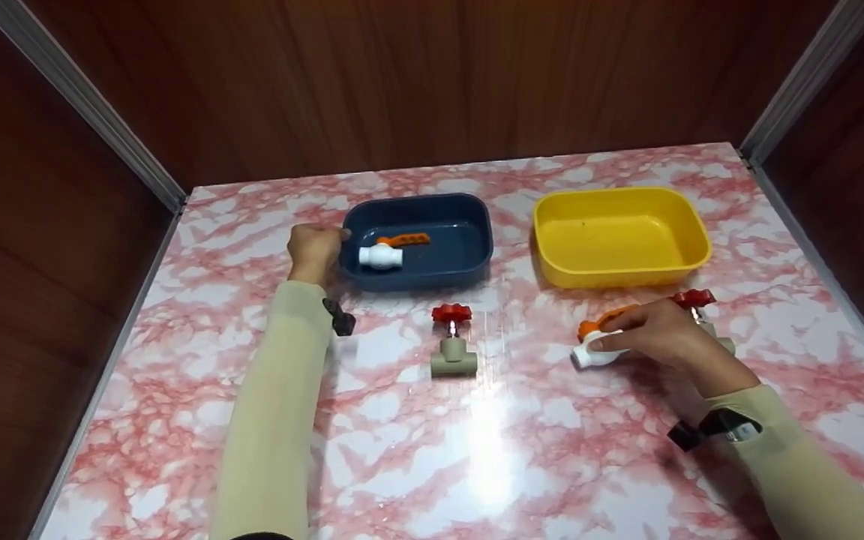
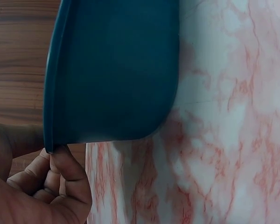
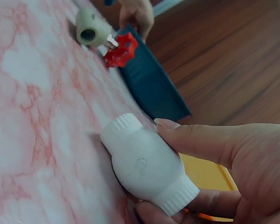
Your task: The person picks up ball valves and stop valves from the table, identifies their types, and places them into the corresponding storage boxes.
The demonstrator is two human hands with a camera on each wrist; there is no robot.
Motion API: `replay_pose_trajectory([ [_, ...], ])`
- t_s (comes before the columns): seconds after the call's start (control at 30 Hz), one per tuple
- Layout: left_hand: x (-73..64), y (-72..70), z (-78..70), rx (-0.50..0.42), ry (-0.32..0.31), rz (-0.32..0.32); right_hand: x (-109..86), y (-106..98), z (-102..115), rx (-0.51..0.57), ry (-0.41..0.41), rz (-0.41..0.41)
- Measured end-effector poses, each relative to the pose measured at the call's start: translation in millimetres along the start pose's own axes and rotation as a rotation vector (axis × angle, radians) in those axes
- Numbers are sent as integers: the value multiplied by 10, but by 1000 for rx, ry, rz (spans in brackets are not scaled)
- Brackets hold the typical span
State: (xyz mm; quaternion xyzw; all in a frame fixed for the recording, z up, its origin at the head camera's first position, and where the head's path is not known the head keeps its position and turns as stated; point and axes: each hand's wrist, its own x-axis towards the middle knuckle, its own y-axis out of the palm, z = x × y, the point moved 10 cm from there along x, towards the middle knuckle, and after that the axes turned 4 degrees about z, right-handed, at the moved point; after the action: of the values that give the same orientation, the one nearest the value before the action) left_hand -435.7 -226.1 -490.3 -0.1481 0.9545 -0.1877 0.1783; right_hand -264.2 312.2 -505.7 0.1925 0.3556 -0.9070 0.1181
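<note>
My left hand point(image 1: 315, 251) pinches the left rim of the blue tub point(image 1: 417, 281) between thumb and curled fingers; the left wrist view shows the fingertips point(image 2: 63, 156) at the rim's corner. Inside that tub lies a white ball valve point(image 1: 381, 257) with an orange lever. Over on the right, my right hand point(image 1: 661, 334) grips a second white ball valve point(image 3: 147, 163) by its body, close over the table; its orange lever point(image 1: 616, 316) points up and right, partly behind the fingers. Just beyond that hand is a beige gate valve with a red handwheel point(image 1: 694, 298), partly hidden.
A yellow tub point(image 1: 623, 279) stands at the back right, with nothing inside. Between the hands, another beige valve point(image 1: 454, 358) with a red wheel stands on the pink-and-white marbled table point(image 1: 402, 457). Dark wood-grain panels point(image 1: 432, 82) enclose the back and sides.
</note>
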Motion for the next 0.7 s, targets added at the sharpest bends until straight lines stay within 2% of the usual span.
replay_pose_trajectory([
  [0.07, -11, 0, -7, 2, 4, 0, 4, 3, 1, 7, -5, 3],
  [0.1, -222, -22, -111, 10, 5, -9, 5, 13, -8, 29, -1, 12],
  [0.13, -241, -20, -118, 8, 4, -10, 6, 18, -10, 36, -4, 15],
  [0.23, -250, -20, -123, 2, 1, -16, 16, 52, -36, 100, -13, 34],
  [0.47, -239, -19, -119, 5, 6, -24, 44, 170, -154, 355, 34, 100],
  [0.7, -229, -20, -114, -1, 14, -26, 35, 226, -152, 483, 27, 139],
])
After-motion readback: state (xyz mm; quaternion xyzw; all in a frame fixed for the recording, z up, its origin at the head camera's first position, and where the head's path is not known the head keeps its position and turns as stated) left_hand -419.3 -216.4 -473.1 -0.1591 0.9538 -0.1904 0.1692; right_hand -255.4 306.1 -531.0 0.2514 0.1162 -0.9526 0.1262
